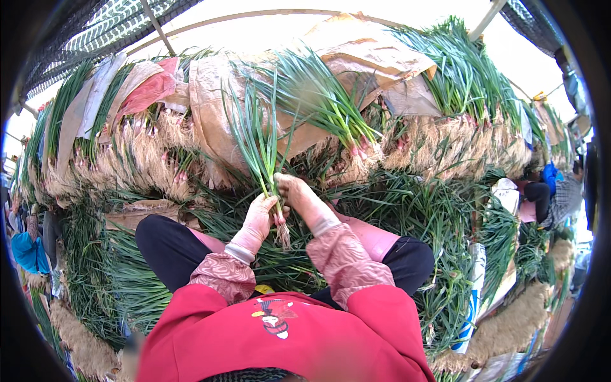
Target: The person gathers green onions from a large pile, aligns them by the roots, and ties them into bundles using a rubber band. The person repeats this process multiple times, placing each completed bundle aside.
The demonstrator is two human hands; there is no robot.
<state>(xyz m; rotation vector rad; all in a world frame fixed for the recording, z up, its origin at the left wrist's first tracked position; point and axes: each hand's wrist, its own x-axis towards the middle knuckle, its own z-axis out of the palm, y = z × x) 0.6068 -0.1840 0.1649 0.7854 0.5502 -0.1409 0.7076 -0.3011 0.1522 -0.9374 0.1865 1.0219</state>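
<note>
My left hand (258,218) holds a few green garlic plants (267,162) by their lower stems. Their long leaves point away from me, and the reddish bulbs with pale roots (283,234) hang toward my lap. Against the same stems, on the right side, my right hand (297,195) has its fingers curled; the fingertips are partly hidden, so whether they pinch a leaf is unclear. Beyond my hands a loose bunch of garlic plants (329,102) rests on a tan woven sheet (217,105), its roots toward me.
A long stacked bank of garlic plants (468,81) with roots (439,143) facing me runs across the front. Loose leaves (396,210) cover the ground around my legs. A white-and-blue sack (472,296) lies at right. Other people sit at the far right (558,196) and far left (29,248).
</note>
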